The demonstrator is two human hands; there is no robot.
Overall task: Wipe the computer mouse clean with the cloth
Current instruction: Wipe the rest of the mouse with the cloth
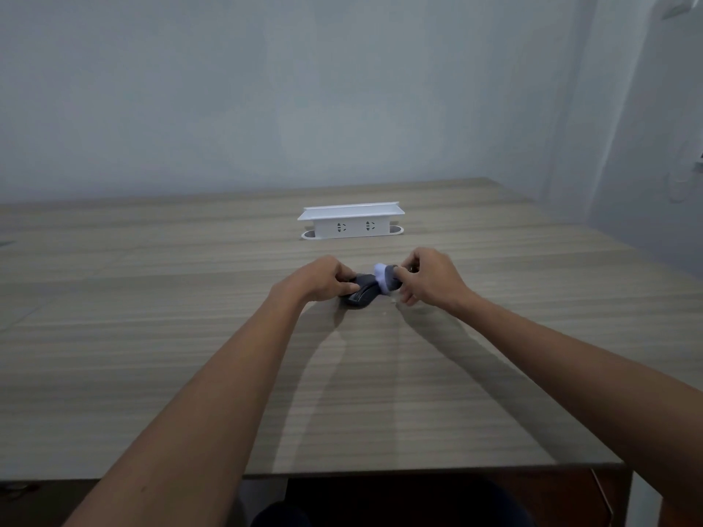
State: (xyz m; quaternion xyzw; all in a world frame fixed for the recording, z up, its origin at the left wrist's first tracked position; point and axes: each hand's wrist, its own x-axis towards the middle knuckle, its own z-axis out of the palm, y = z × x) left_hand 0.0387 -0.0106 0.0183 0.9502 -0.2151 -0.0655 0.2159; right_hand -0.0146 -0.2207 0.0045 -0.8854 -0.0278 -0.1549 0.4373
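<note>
A plain pale wall [266, 89] fills the upper half of the view, with a corner turning in at the far right. Below it spreads the wide tabletop [152, 298], wood-grain in grey-brown bands, its near edge cutting across the bottom of the picture. Two bare forearms reach in from the lower corners and meet near the middle of the surface, throwing soft shadows on the wood toward the near edge.

Out past the hands, toward the wall, sits a white socket box [350, 221] with a flat lid overhanging its top and two outlets on its front face, well apart from the action.

Now the centre. The left hand [323, 279] is curled around the computer mouse [361, 294], a dark one, thumb and fingers closed on its left side and pinning it down on the tabletop. The near end of the mouse peeks out below the fingers. The right hand [426, 277] is bunched tight on the cloth [386, 278], grey with a white patch showing at the top, and presses it against the mouse's right, far end. The cloth sits between the two hands, touching the mouse. Whether the cloth wraps under the mouse, I cannot tell; the fingers cover that part.
</note>
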